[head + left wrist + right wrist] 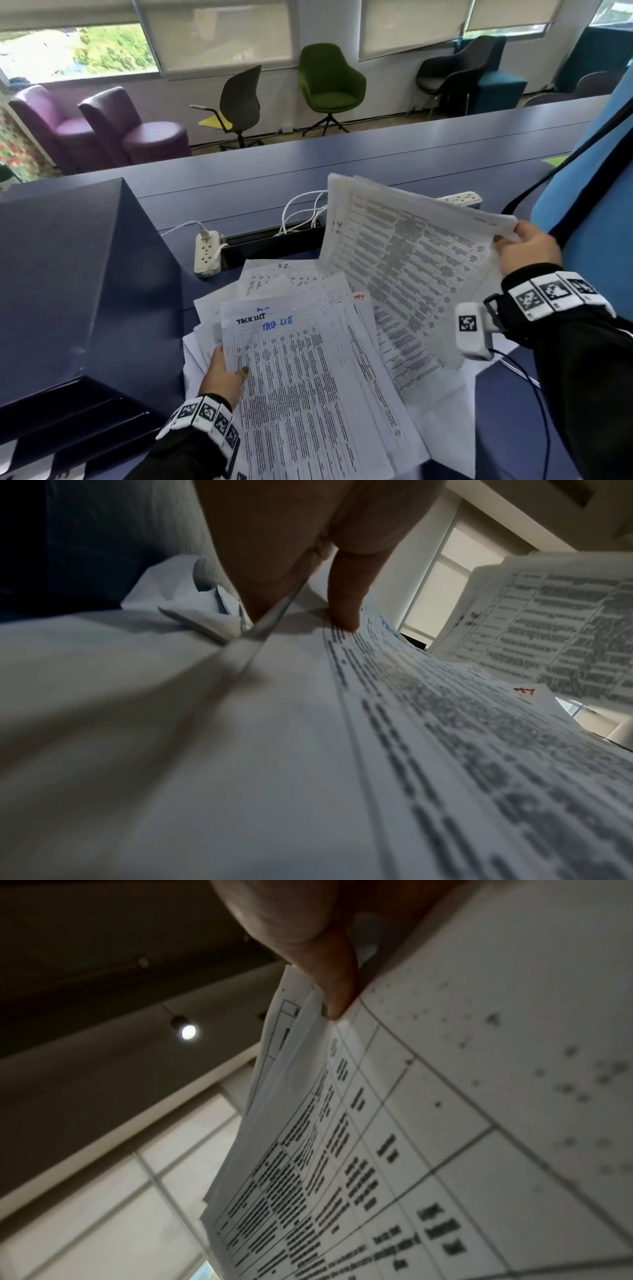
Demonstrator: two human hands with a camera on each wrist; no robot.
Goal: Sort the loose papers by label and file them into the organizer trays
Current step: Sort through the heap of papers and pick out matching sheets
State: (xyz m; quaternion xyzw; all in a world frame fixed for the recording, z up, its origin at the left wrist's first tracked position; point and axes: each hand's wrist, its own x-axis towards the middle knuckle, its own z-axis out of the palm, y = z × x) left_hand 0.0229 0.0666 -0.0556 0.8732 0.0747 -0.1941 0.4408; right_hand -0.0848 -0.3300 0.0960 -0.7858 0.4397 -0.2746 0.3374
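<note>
Dark navy box-shaped organizer trays (78,291) far left on counter (376,164), slots opening toward me. My left hand (224,371) nearest, thumb and fingers pinching white "Task List" printed sheet (294,383) atop fanned pile. My right hand (525,248) pinches lifted sheaf of table-printed pages (407,260), long axis slanting left-down; trays lie across, leftward.
</note>
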